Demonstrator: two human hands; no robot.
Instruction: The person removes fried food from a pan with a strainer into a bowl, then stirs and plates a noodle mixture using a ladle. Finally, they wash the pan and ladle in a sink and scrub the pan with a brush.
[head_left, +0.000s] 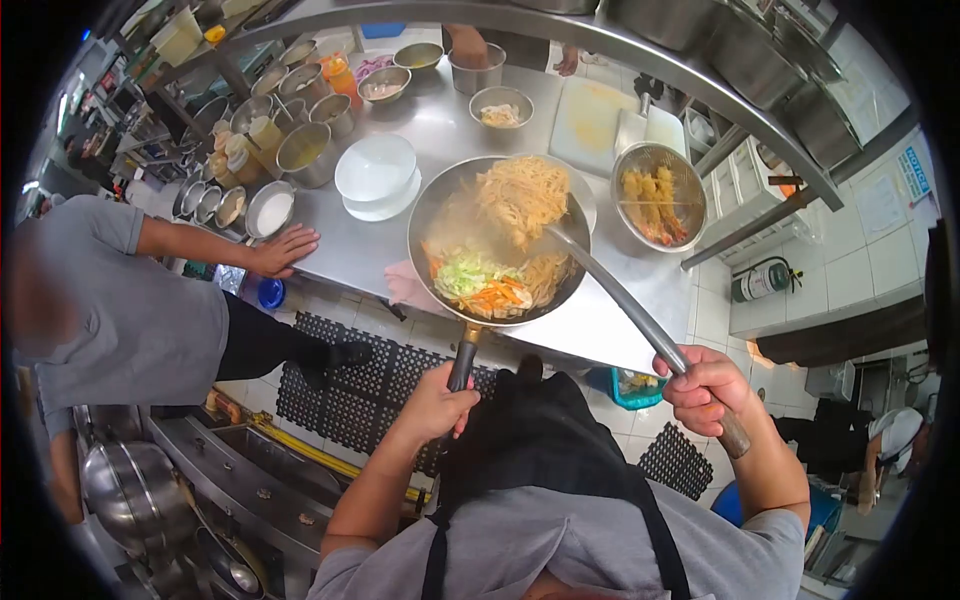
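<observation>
Head view, our left hand: our left hand (437, 404) is clenched round the dark handle of the wok (497, 240), forearm running down toward 7 o'clock, and we hold the pan out over the near edge of the counter (440, 125).
Head view, our right hand: our right hand (703, 385) is closed in a fist on the wooden end of the ladle (610, 290), elbow bent back toward 5 o'clock; the long metal shaft slants up toward 10 o'clock into the wok.
Wok: round, shiny steel, tilted slightly; it sits at the centre of the picture, above the counter.
Wok contents: pale noodles (522, 195) heaped at 12 o'clock of the pan, shredded green cabbage and orange carrot strips at 6 o'clock.
Strainer: a round wire mesh strainer (658, 195) at 3 o'clock of the wok, holding yellow fried pieces.
Plates: smooth white plates (376, 175) stacked at 10 o'clock of the wok.
Small pots: steel seasoning pots (290, 130) clustered at 10 o'clock on the counter; one flat dish holds white powder.
Bowls: steel bowls (500, 105) at 12 o'clock, contents too small to tell.
Co-worker: a person in a grey shirt at 9 o'clock rests a flat hand (285, 250) on the counter edge.
</observation>
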